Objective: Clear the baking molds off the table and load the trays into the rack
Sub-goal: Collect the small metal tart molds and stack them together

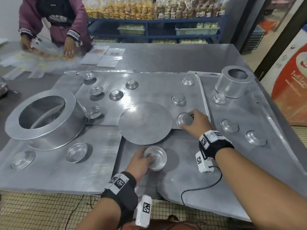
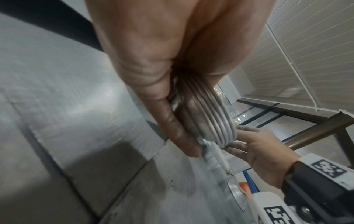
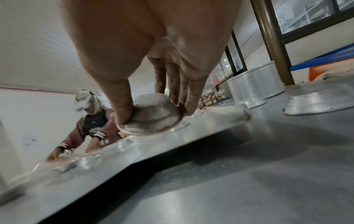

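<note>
Molds (image 1: 154,158) sit nested in a stack under the left hand (image 1: 139,163), thumb inside the top one, fingers (image 2: 178,133) curled round the rims. Beyond those fingers the right hand (image 1: 194,124) grips an upturned mold (image 3: 153,116), thumb on one side, fingers (image 3: 182,91) on the other, on a tray (image 1: 149,80) on the surface (image 1: 166,53). Left of them lies a disc (image 1: 145,122); more molds (image 1: 229,126) lie to the right. Farther off stand a large ring (image 1: 46,117) and a small ring (image 1: 235,82). Another person (image 1: 54,20) works at the far corner.
</note>
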Available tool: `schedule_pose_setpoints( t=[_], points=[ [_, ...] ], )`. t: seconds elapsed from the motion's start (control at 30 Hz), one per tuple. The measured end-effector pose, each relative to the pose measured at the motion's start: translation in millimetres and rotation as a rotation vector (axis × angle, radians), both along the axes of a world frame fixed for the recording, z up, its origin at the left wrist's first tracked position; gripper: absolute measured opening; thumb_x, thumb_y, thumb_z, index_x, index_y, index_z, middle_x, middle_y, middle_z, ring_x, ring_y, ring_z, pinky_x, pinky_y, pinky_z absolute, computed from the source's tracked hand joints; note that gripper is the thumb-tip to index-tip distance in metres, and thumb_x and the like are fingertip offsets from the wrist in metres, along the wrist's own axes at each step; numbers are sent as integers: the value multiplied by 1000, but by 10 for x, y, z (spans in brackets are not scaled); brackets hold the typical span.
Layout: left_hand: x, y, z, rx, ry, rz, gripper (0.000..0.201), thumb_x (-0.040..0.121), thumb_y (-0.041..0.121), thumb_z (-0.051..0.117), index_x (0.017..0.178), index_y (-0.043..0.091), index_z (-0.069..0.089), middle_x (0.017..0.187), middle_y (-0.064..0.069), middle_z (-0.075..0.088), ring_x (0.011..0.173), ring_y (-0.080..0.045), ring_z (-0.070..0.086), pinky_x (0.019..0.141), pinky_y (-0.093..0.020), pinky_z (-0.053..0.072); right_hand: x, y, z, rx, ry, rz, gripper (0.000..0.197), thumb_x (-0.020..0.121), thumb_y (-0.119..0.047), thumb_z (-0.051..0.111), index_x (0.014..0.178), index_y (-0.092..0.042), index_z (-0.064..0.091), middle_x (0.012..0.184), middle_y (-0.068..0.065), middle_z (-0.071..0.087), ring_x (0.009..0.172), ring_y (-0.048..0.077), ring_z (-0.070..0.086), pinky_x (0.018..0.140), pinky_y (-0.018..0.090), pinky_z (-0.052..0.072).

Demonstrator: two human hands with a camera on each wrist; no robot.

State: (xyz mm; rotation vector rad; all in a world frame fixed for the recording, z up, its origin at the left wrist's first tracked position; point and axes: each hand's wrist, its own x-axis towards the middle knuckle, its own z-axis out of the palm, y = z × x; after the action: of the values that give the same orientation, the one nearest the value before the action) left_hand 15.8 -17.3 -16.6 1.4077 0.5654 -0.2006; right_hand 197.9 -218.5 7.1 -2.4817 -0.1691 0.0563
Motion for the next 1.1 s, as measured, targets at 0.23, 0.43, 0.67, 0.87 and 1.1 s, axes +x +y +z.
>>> schedule_pose_setpoints(
  t=[0.23, 0.43, 0.67, 0.87, 1.1],
  points=[
    [80, -115, 75, -75, 44, -10, 27, 81, 37, 65, 105, 27, 71, 112, -11, 71, 111, -43, 64, 95, -65, 48, -578, 64, 184, 270, -93, 199, 71, 59, -48, 86, 122, -38, 56, 117, -7, 54, 104, 13, 62, 92, 36, 55],
    [162, -225, 173, -199, 40, -66, 55, 95, 60, 46, 122, 16, 68, 117, -16, 71, 112, -36, 66, 96, -61, 50, -1056, 39, 235, 478, -77, 327, 61, 62, -33, 91, 112, -24, 57, 114, -6, 57, 105, 6, 64, 92, 22, 54],
    [228, -340, 235, -232, 40, -71, 31, 95, 14, 60, 125, 5, 58, 120, -28, 65, 103, -46, 67, 83, -60, 57, -1225, -111, 83, 568, -44, 278, 42, 65, -13, 90, 99, -19, 66, 109, -8, 70, 100, 5, 69, 92, 23, 55],
    [276, -400, 159, -238, 20, -72, 29, 93, -8, 51, 120, 0, 58, 117, -32, 63, 94, -47, 66, 87, -64, 53, -1233, -340, 68, 551, 53, 317, 39, 67, -11, 88, 100, -16, 68, 99, -6, 71, 98, 8, 71, 93, 26, 55],
    [376, -490, 109, -172, 14, -116, 27, 93, -11, 49, 117, -1, 57, 113, -31, 61, 96, -55, 64, 73, -53, 61, -966, -775, -21, 263, -12, 226, 29, 76, -13, 81, 104, -13, 71, 99, -5, 72, 96, 11, 70, 91, 27, 56]
  ],
)
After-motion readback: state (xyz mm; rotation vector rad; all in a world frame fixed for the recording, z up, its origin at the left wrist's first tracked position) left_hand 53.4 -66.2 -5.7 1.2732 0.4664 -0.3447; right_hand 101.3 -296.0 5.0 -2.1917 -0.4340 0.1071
